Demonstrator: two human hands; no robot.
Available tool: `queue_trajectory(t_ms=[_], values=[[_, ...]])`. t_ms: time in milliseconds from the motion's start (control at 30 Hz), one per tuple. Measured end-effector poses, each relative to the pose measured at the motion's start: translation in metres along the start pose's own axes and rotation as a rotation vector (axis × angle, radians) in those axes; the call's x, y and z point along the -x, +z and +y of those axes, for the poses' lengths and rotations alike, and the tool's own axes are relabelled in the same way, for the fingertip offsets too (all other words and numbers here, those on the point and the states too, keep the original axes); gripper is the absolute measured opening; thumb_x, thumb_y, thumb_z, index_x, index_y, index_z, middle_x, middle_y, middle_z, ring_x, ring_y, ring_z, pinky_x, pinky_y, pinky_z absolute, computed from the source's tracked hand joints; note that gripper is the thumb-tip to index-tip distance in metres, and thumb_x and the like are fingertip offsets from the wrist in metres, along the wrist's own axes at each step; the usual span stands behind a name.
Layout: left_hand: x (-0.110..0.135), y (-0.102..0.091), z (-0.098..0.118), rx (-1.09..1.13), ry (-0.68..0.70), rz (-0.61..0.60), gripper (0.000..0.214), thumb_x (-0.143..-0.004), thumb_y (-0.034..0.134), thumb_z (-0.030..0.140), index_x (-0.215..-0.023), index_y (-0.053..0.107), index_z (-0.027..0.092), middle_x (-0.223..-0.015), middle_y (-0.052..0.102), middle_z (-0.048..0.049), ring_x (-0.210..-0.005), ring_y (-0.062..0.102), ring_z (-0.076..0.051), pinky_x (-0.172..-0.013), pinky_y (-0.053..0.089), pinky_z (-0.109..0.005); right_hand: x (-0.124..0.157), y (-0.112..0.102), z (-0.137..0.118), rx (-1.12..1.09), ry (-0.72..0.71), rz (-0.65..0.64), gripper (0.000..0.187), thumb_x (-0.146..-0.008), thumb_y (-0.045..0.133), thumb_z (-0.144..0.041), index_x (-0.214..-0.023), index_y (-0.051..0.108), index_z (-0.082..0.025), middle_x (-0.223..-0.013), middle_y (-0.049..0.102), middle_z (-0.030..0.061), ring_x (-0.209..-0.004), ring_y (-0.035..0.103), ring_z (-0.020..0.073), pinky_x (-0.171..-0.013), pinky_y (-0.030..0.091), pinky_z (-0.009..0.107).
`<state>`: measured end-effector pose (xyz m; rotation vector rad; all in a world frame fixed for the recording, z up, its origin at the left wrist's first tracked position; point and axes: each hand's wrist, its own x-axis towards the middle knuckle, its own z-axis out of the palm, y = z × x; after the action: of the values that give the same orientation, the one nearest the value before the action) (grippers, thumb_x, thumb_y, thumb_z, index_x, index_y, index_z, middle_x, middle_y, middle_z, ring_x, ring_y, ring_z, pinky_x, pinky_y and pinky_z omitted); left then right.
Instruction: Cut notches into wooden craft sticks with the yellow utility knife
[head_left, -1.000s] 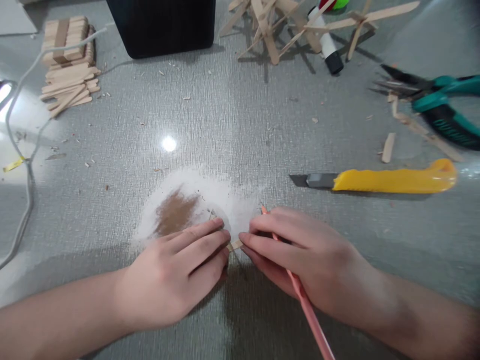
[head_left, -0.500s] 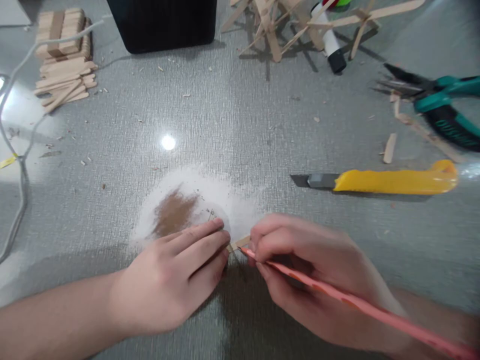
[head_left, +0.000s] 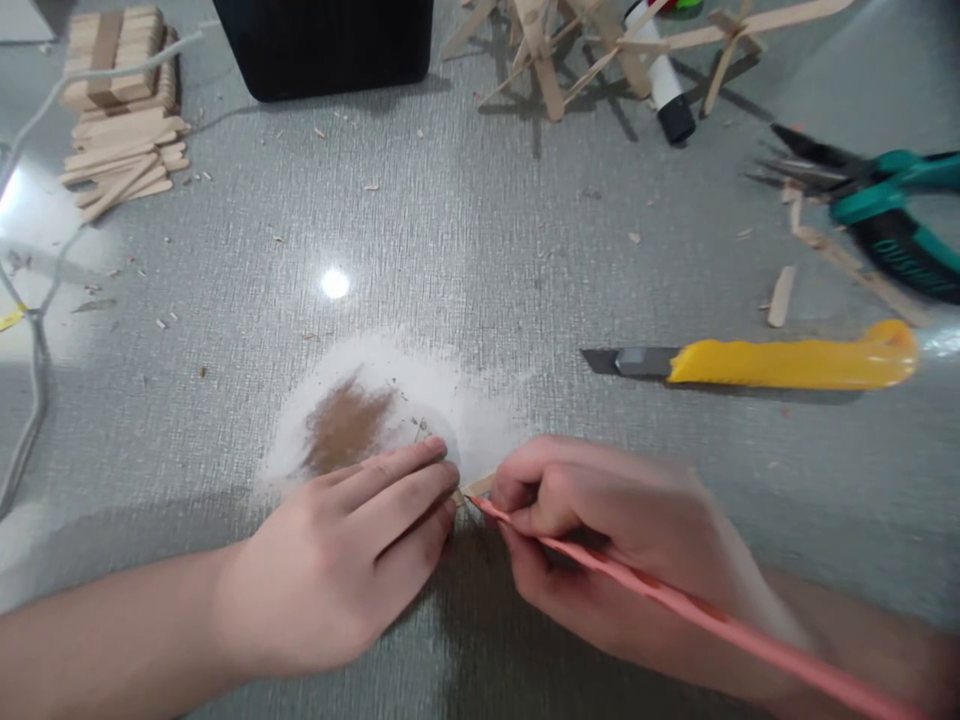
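My left hand (head_left: 352,560) lies flat on the grey table, fingers together, pressing down a small wooden stick piece (head_left: 480,487) whose end shows between my hands. My right hand (head_left: 600,540) is closed around a pink pencil (head_left: 675,615). The pencil's tip touches the stick piece just beside my left fingertips. A white worn patch with a brown stain (head_left: 352,425) lies right behind my left hand.
A yellow utility knife (head_left: 780,362) lies to the right, blade out. Teal pliers (head_left: 877,200) and stick offcuts sit at far right. A stack of wooden sticks (head_left: 120,110) is at back left, a black box (head_left: 322,45) and a glued stick structure (head_left: 570,50) with a glue stick (head_left: 664,85) at the back. A grey cable (head_left: 30,400) runs along the left.
My right hand turned the pink pencil from pointing away to lying back across the hand, tip now on the stick piece. My left hand stayed put.
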<state>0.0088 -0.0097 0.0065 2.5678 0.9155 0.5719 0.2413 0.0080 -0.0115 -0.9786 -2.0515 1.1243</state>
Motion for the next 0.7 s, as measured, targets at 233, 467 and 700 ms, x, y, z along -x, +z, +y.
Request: queue_trajectory(t_ms=[233, 467, 700], values=[[0.0005, -0.0002, -0.0004, -0.015, 0.009, 0.002, 0.02, -0.099, 0.055, 0.009, -0.102, 0.074, 0.003, -0.117, 0.075, -0.017, -0.121, 0.069, -0.034, -0.097, 0.065, -0.039, -0.0002, 0.0007, 0.0001, 0.013, -0.003, 0.003, 0.024, -0.08, 0.06, -0.003, -0.075, 0.045, -0.022, -0.078, 0.062, -0.005, -0.063, 0.057, 0.0053, -0.056, 0.045, 0.018], [0.0005, 0.0011, 0.0002, 0.01, 0.005, 0.019, 0.018, -0.098, 0.056, 0.008, -0.099, 0.073, 0.002, -0.115, 0.075, -0.0176, -0.12, 0.069, -0.034, -0.098, 0.064, -0.039, 0.0005, 0.0008, 0.0013, -0.011, 0.019, -0.016, 0.025, -0.079, 0.06, -0.003, -0.076, 0.044, -0.022, -0.079, 0.061, -0.0053, -0.065, 0.056, 0.0045, -0.058, 0.044, 0.016], [0.0005, 0.0007, -0.0002, 0.032, 0.002, 0.024, 0.017, -0.097, 0.057, 0.007, -0.099, 0.073, 0.002, -0.115, 0.075, -0.0181, -0.119, 0.07, -0.035, -0.099, 0.064, -0.04, 0.0, 0.0004, 0.0002, -0.02, 0.017, -0.01, 0.024, -0.078, 0.06, -0.004, -0.077, 0.045, -0.022, -0.079, 0.062, -0.0055, -0.065, 0.057, 0.0048, -0.057, 0.044, 0.017]])
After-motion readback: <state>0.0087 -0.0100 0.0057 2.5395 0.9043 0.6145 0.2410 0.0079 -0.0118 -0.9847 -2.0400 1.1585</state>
